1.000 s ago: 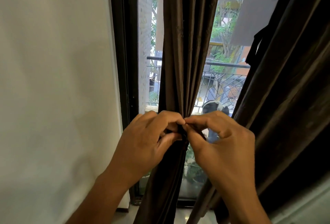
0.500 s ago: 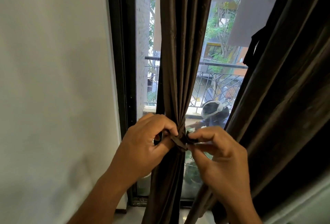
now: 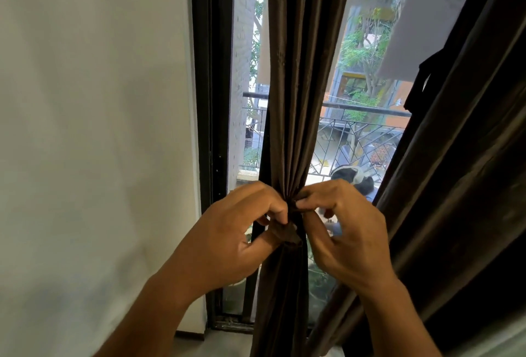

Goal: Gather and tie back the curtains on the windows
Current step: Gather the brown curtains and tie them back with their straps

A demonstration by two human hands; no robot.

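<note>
Where the curtain (image 3: 296, 100) bunches, left hand (image 3: 227, 240) and right hand (image 3: 350, 237) fingers (image 3: 280, 210) pinched on its tie (image 3: 287, 233).

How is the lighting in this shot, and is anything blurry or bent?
Head view: daylight through the window backlights the gathered curtain, leaving it dark; the left hand and right hand look fairly sharp; the outdoor scene is soft; the wide lens tilts the right curtain.

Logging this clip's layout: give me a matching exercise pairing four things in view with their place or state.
Things:
1. gathered curtain
2. loose curtain
3. tie strap
4. wall

States:
A. plain white, far left
B. hangs slanted at the right, untied
C. cinched at its middle, before the glass
D. pinched between left hand and right hand

Pairs: 1-C, 2-B, 3-D, 4-A
</note>
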